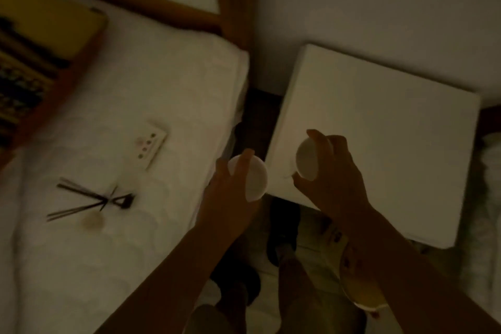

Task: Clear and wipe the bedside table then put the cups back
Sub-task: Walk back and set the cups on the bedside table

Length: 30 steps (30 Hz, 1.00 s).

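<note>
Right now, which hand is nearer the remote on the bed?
Left. The left hand, holding a white cup, is at the bed's edge just right of the remote; the right hand is farther off, over the bedside table.

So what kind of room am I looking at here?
Most likely a dim bedroom: a bed with white bedding and a wooden headboard, and a white bedside table next to it.

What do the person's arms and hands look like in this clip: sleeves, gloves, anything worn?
Both forearms are bare, with no sleeves in view and no gloves. The left hand shows no rings or watch that can be made out. Near the right hand, a pale bangle circles the forearm. The light is dim, so finer details cannot be told.
</note>
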Tool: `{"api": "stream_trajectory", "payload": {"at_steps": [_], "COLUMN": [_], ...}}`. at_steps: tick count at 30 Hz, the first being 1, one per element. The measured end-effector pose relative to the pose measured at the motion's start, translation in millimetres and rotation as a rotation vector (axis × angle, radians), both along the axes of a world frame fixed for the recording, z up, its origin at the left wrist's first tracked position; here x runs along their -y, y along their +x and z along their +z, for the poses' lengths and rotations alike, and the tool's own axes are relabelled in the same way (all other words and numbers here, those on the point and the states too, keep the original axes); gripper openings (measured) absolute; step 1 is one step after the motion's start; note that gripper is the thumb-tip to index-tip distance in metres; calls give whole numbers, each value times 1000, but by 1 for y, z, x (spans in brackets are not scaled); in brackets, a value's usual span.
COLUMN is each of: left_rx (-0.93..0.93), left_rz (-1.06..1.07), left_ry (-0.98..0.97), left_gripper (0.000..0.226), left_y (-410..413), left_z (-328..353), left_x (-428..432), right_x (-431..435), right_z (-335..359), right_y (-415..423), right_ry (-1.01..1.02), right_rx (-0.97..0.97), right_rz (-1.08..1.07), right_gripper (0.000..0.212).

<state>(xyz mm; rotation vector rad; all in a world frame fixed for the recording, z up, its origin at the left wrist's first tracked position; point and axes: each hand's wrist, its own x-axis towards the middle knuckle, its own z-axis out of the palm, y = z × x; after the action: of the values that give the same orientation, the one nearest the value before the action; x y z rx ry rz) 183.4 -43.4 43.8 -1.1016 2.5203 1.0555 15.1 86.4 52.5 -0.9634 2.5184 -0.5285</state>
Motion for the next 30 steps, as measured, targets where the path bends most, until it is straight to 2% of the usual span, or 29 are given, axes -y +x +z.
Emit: {"api": "stream_trajectory", "payload": {"at_steps": [7, 11, 23, 30], "left_rx": [-10, -12, 16, 47], "left_rz": [-200, -292, -305, -321], "left_ry": [-60, -171, -303, -382], "left_gripper": [98, 96, 89, 93], "left_y": [-144, -201, -285, -304], "left_z": [-9, -20, -39, -44], "left_x": [-11, -21, 0, 16], "right_x": [-36, -52, -27, 1], "right_z": [-19, -35, -64, -63], "right_y": [-105, -137, -188, -224], "right_ry": [28, 48, 40, 20], "right_rx": [-106, -137, -188, -167], "right_rz": [-175, -250, -305, -312], "right_gripper": [90, 91, 90, 91]}}
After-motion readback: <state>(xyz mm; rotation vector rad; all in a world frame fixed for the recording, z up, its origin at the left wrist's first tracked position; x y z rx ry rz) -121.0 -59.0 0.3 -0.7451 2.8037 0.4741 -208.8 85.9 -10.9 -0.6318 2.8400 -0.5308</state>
